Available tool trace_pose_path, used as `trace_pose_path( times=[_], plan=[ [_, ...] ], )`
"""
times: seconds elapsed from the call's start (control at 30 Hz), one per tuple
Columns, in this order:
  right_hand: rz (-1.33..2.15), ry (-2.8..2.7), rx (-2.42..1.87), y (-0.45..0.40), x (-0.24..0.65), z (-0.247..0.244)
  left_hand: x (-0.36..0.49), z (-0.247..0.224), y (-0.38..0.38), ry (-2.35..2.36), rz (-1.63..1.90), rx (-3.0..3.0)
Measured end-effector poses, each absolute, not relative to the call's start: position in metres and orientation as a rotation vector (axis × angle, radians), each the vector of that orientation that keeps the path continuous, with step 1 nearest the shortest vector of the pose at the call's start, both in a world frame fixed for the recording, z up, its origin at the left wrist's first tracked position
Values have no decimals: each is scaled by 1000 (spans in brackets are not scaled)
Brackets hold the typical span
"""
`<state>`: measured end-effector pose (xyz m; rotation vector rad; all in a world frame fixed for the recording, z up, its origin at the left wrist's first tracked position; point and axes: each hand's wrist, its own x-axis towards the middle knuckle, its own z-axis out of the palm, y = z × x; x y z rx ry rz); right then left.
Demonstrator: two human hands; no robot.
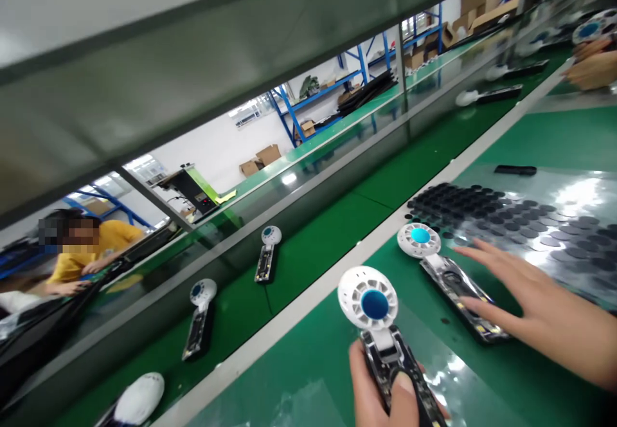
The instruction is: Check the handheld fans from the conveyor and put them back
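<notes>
My left hand (385, 388) is wrapped round the black handle of a device (373, 303) with a round white vented head and a blue centre, its thumb pressing on the open handle. Right of it, a second such device (419, 236) lies on the green work surface, its open handle pointing toward the lower right. Over that handle my right hand (525, 298) is spread, thumb and fingers apart, holding nothing; whether its thumb touches the handle I cannot tell. Beyond the fingers, many black discs (511, 211) lie in rows on a clear sheet.
Several similar devices (267, 253) rest on the green conveyor belt (332, 234) beyond the pale edge rail (289, 319). A small black part (515, 170) lies behind the discs. Another person's hand (595, 70) is at the upper right, and a person in yellow (113, 237) sits across the line.
</notes>
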<state>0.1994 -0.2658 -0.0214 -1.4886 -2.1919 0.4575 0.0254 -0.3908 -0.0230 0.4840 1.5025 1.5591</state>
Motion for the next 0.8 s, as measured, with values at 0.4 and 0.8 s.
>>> trace_pose_path(
  times=[0.4, 0.8],
  plan=[
    [590, -2159, -1474, -271, 178, -28, -116, 46, -194, 2539, 1036, 959],
    [1548, -1492, -1079, -299, 188, -12, -208, 28, -239, 2303, 838, 564]
  ],
)
